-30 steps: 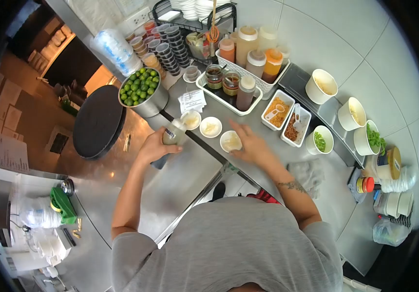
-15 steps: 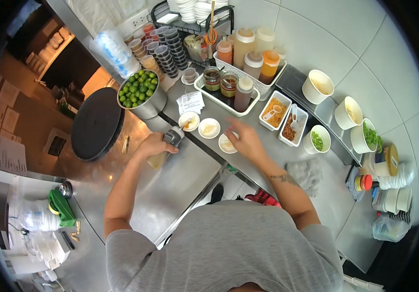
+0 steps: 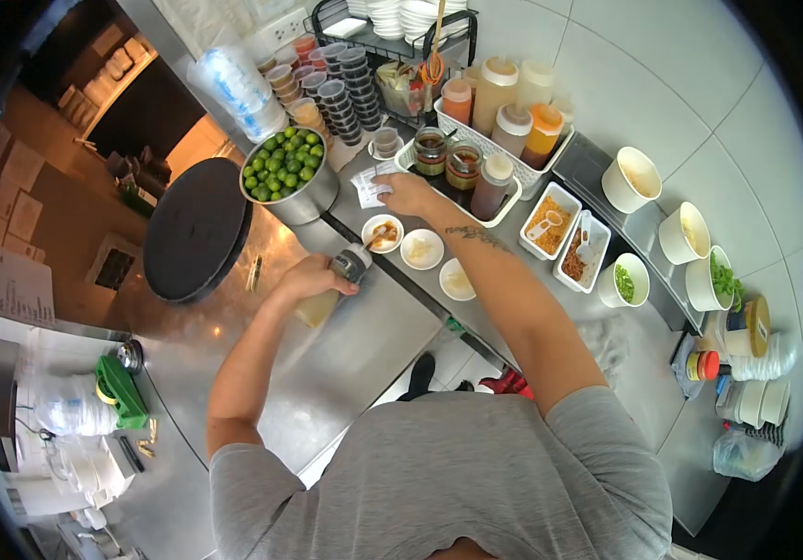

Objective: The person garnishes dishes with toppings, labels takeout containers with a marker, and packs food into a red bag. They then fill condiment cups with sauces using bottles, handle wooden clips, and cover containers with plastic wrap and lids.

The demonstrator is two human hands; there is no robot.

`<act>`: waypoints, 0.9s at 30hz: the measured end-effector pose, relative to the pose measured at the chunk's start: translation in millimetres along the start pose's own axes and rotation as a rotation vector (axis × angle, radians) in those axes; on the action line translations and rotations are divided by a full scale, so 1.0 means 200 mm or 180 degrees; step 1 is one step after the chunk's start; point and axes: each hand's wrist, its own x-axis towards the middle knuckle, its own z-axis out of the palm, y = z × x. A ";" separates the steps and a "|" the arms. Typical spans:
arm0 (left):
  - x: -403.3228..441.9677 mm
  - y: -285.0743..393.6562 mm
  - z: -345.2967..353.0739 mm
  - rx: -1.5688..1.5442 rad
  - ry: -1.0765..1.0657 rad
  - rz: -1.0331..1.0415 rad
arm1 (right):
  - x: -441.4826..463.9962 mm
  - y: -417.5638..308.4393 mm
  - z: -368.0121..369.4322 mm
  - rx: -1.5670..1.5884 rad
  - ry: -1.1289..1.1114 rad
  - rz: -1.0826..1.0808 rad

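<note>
My left hand (image 3: 310, 280) is closed around a squeeze bottle (image 3: 317, 308) of pale yellowish liquid with a grey top. The bottle is tilted, its nozzle at the edge of a small white bowl (image 3: 383, 217) with brown sauce in it. My right hand (image 3: 408, 193) reaches across the counter, its fingertips closed on the edge of a printed paper slip (image 3: 365, 189). Beside the first bowl stand a second white bowl (image 3: 422, 269) and a third white bowl (image 3: 458, 297), each with something pale inside.
Behind the bowls, a white tray (image 3: 514, 198) holds sauce jars and a bottle. A metal pot (image 3: 313, 198) of green limes stands at the left, near a round black lid-like disc (image 3: 194, 231). Tubs of toppings (image 3: 551, 224) and chopped greens (image 3: 624, 283) sit to the right.
My right hand has moved left and away from me, from above the third bowl to the paper slip. The left hand keeps its hold on the tilted bottle. Brown sauce now shows in the first bowl.
</note>
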 end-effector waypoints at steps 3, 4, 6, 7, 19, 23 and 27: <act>0.03 -0.03 0.01 0.0025 0.0051 0.0050 | -0.05 -0.03 -0.05 0.0144 0.0132 -0.0022; 0.03 -0.04 0.01 0.0074 0.0111 0.0012 | -0.08 -0.03 -0.06 0.0249 0.0219 -0.0075; 0.02 -0.03 0.01 0.0170 0.0235 -0.0059 | -0.18 -0.04 -0.12 0.0467 0.0361 -0.0176; 0.02 -0.03 0.01 0.0117 0.0143 -0.0069 | -0.27 -0.07 -0.16 0.0588 0.0411 -0.0220; 0.04 -0.07 0.03 -0.0198 -0.0029 0.0118 | -1.27 0.05 -0.07 0.0475 0.1350 0.0729; 0.07 -0.11 0.05 -0.0344 -0.0033 0.0225 | -1.31 0.06 0.02 0.0211 0.1439 0.0530; -0.04 0.00 0.04 -0.0501 0.0004 0.0052 | -1.27 0.08 0.06 0.0294 0.1555 0.0532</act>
